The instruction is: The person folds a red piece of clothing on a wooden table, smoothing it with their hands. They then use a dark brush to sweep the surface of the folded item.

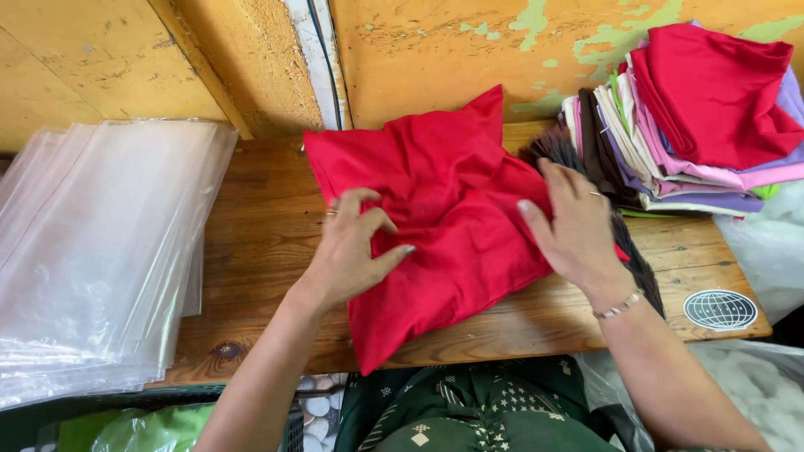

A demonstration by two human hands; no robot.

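Head view: left hand and right hand press flat on red cloth.

Garment-packing workshop: folded cloth stack, plastic bags.

Single head cam, looks steeply down, close over wooden bench toward wall.

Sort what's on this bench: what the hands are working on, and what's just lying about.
In hand: red cloth, pressed by left hand and right hand.

Lying about: clear plastic bags, stack of folded cloths, dark brush, round sticker.
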